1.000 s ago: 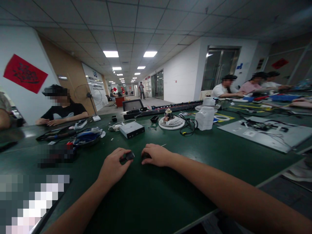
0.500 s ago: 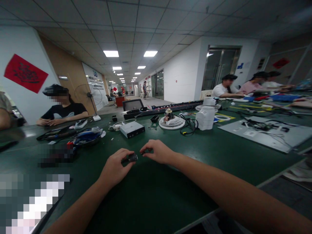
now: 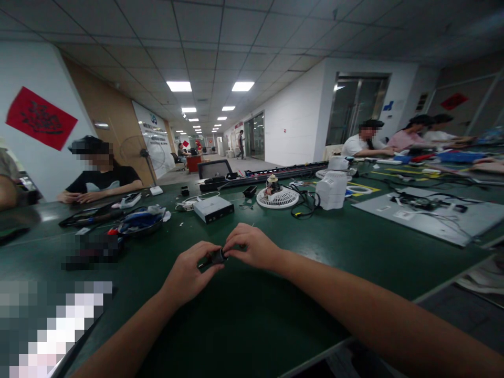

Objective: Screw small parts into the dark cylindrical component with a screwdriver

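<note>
My left hand [image 3: 192, 270] pinches a small dark cylinder [image 3: 218, 256] with a metallic sheen between thumb and fingers, just above the green table. What exactly the cylinder is, I cannot make out. Against its right end, my right hand [image 3: 252, 247] has thumb and fingertips pressed together around a small dark piece, now mostly hidden by the fingers. The two hands meet at the cylinder. A grey box-shaped disc drive [image 3: 213, 209] lies just beyond them.
Beyond my hands stand a white fan part with an exposed motor [image 3: 277, 197], a small black tray [image 3: 250, 191] and a white plastic housing [image 3: 333, 189]. A grey panel with cables [image 3: 429, 215] lies right. At left is a blue-filled bowl [image 3: 142, 220]; people sit around the table.
My right hand has moved left and slightly down, bringing its small dark piece from a gap away up to the cylinder's end. The left hand has barely shifted.
</note>
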Motion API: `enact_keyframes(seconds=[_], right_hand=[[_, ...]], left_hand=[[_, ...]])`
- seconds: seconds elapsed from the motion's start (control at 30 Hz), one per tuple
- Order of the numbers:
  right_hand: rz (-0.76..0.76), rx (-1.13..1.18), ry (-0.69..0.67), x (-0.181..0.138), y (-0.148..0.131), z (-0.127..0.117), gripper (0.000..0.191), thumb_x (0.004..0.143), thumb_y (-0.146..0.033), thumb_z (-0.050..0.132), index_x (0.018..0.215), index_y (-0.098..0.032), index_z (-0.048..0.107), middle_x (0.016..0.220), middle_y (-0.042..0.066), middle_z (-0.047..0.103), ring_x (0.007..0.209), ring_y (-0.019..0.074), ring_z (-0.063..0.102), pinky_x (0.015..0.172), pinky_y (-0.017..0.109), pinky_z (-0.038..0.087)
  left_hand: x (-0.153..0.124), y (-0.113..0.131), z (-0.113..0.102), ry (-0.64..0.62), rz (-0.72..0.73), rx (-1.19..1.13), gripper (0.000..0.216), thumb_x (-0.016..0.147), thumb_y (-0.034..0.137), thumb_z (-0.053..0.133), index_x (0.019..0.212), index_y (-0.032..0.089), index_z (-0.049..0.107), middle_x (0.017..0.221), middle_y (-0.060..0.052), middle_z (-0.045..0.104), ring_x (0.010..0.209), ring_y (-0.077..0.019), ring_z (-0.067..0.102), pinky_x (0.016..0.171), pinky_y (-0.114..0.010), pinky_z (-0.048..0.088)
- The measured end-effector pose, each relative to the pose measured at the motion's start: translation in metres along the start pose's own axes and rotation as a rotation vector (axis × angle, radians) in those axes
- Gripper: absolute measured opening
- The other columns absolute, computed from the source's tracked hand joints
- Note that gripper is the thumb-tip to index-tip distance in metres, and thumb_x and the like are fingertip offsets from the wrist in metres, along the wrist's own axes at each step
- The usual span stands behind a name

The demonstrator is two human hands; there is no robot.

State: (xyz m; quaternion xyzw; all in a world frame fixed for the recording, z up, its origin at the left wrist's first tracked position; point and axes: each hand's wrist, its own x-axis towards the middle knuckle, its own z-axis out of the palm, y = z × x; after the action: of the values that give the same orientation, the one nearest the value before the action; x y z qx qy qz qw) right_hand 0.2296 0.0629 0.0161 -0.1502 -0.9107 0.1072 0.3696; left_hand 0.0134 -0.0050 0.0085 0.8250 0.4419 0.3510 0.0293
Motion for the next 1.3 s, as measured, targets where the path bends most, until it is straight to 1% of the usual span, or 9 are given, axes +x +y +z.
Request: enact_keyframes(seconds=[0.17,0.3,0.57,0.67,0.8,1.0,1.2,1.23,1.3], right_hand=[[-0.017,0.011,0.021,-0.001,0.004,0.004,0.009,0.084,-0.019,0.071,0.090,-0.023,0.077,0.090,0.005,0.068,0.088,0.0178,0.060,0.079,0.031,0.048],[0.025,0.057,0.061,0.000,0.005,0.006,0.007,0.077,-0.020,0.079,0.084,-0.022,0.078,0.085,0.003,0.067,0.083,0.0166,0.059,0.075,0.029,0.047],[0.167,0.076,0.035,0.002,-0.004,0.003,0.007,0.071,-0.020,0.082,0.074,-0.021,0.075,0.079,0.001,0.067,0.081,0.0162,0.060,0.074,0.028,0.045],[0.283,0.089,0.014,0.004,-0.009,0.001,0.013,0.066,-0.017,0.083,0.071,-0.018,0.071,0.076,0.000,0.067,0.077,0.0153,0.058,0.069,0.026,0.043],[0.456,0.233,-0.021,0.004,-0.010,0.003,0.016,0.065,-0.018,0.081,0.073,-0.016,0.068,0.071,-0.001,0.064,0.065,0.0118,0.055,0.058,0.023,0.040],[0.496,0.402,-0.034,0.002,-0.005,0.011,0.017,0.069,-0.022,0.079,0.074,-0.015,0.064,0.067,-0.002,0.062,0.060,0.0105,0.054,0.056,0.022,0.040],[0.448,0.276,0.022,0.004,-0.008,0.007,0.014,0.080,-0.026,0.068,0.088,-0.016,0.063,0.066,-0.003,0.054,0.059,0.0111,0.049,0.055,0.024,0.038],[0.438,0.236,0.051,0.004,-0.007,0.005,0.015,0.081,-0.023,0.065,0.094,-0.016,0.061,0.069,-0.003,0.054,0.062,0.0118,0.050,0.057,0.025,0.039],[0.433,0.137,0.117,0.004,-0.004,0.002,0.030,0.079,-0.011,0.061,0.108,-0.015,0.056,0.079,0.000,0.057,0.070,0.0139,0.053,0.065,0.027,0.043]], left_hand=[[0.000,0.001,0.001,-0.018,0.004,0.003,0.028,0.082,0.026,0.069,0.109,0.023,0.065,0.100,-0.005,0.070,0.089,-0.0208,0.067,0.079,-0.035,0.056],[-0.002,-0.001,0.002,-0.020,0.025,-0.005,0.031,0.082,0.024,0.069,0.113,0.022,0.064,0.104,-0.006,0.070,0.094,-0.0210,0.067,0.083,-0.036,0.056],[-0.003,0.000,0.002,-0.046,0.057,0.009,0.031,0.083,0.022,0.066,0.114,0.022,0.065,0.109,-0.008,0.070,0.099,-0.0221,0.066,0.088,-0.040,0.056],[-0.004,0.000,0.001,-0.066,0.103,0.037,0.030,0.083,0.020,0.065,0.113,0.023,0.066,0.111,-0.007,0.070,0.100,-0.0223,0.066,0.088,-0.039,0.056],[-0.004,0.000,0.001,-0.054,0.151,0.047,0.031,0.084,0.016,0.064,0.114,0.023,0.065,0.112,-0.006,0.069,0.103,-0.0217,0.065,0.090,-0.038,0.054],[-0.003,0.005,0.000,-0.037,0.144,-0.010,0.027,0.085,0.014,0.062,0.111,0.021,0.064,0.110,-0.007,0.068,0.102,-0.0201,0.065,0.089,-0.035,0.055],[-0.001,0.003,0.003,0.043,0.022,-0.001,0.027,0.083,0.020,0.066,0.110,0.022,0.063,0.105,-0.004,0.068,0.095,-0.0202,0.066,0.083,-0.035,0.056],[-0.001,0.002,0.003,0.053,0.004,0.001,0.027,0.084,0.021,0.065,0.110,0.022,0.063,0.105,-0.004,0.069,0.094,-0.0204,0.066,0.082,-0.035,0.056],[-0.001,0.001,0.003,0.065,-0.047,0.011,0.027,0.084,0.024,0.065,0.111,0.022,0.063,0.106,-0.005,0.069,0.092,-0.0208,0.067,0.079,-0.035,0.056]])
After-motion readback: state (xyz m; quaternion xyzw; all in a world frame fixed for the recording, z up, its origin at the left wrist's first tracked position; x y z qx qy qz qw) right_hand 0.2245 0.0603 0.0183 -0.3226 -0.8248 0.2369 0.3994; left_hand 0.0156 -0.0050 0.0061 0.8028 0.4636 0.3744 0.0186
